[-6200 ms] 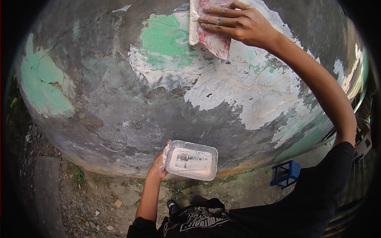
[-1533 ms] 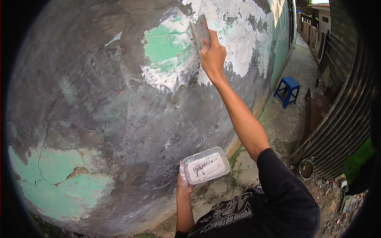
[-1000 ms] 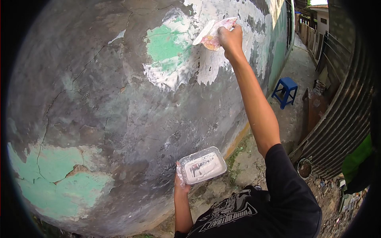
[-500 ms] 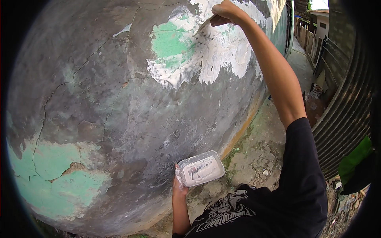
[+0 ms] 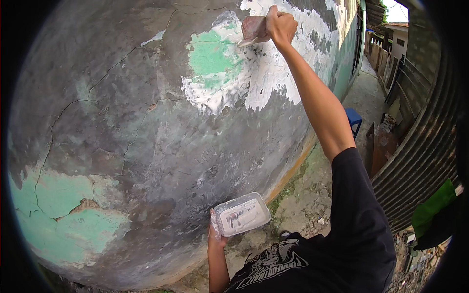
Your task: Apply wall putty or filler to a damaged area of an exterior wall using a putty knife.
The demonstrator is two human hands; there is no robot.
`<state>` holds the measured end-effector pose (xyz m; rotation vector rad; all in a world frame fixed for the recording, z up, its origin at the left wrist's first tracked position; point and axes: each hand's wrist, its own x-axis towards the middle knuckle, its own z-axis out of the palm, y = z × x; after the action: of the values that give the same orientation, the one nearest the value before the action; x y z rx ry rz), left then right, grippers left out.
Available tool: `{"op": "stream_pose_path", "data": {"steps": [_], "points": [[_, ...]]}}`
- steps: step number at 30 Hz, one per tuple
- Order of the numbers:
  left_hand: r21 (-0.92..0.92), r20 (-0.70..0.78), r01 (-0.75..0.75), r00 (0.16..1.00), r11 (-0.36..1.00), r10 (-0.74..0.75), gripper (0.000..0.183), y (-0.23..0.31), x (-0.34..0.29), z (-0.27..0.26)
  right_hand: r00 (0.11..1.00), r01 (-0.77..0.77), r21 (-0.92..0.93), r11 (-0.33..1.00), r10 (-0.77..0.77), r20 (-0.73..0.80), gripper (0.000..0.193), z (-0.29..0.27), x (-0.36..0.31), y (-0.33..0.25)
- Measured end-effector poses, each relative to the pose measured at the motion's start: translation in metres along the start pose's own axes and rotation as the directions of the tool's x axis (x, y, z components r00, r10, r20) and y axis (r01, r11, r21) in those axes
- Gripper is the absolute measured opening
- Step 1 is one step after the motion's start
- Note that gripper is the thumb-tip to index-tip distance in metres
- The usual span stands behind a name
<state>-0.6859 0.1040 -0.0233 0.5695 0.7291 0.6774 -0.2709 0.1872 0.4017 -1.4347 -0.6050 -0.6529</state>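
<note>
At the upper part of the wall (image 5: 112, 127), my right hand (image 5: 281, 27) is closed around a flat reddish scraper blade (image 5: 254, 29). The scraper's lower edge carries white paste and lies at the border of a bright green patch (image 5: 211, 53). White wall putty (image 5: 271, 78) is spread in rough, ragged smears around and below that patch. Low down, my left hand (image 5: 215, 228) grips a clear plastic tub (image 5: 267, 207) by its left side. White putty coats the tub's inside, and smears of it cover my left fingers.
Long cracks run down the grey wall to a peeling pale green area (image 5: 73, 232) at lower left. A narrow concrete path (image 5: 312, 190) follows the wall's foot. On the right are a blue stool (image 5: 352, 118), corrugated metal sheeting (image 5: 415, 161) and a green leaf (image 5: 432, 205).
My right hand has turned, so the scraper's broad face now shows instead of its thin edge. Some white putty now streaks the green patch's lower part. The tub has shifted slightly left and down.
</note>
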Motion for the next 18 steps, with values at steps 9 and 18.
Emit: {"op": "stream_pose_path", "data": {"steps": [9,18], "points": [[-0.052,-0.101,-0.121,0.988,0.991,0.116,0.062,-0.014,0.011,0.004,0.681,0.09,0.191,0.978,0.08,-0.728,0.036,0.076,0.004,-0.011],[-0.093,-0.188,-0.158,0.972,0.983,0.138,0.059,-0.027,0.024,0.009,0.749,0.104,0.294,0.95,0.12,-0.652,0.046,0.08,0.041,-0.011]]}}
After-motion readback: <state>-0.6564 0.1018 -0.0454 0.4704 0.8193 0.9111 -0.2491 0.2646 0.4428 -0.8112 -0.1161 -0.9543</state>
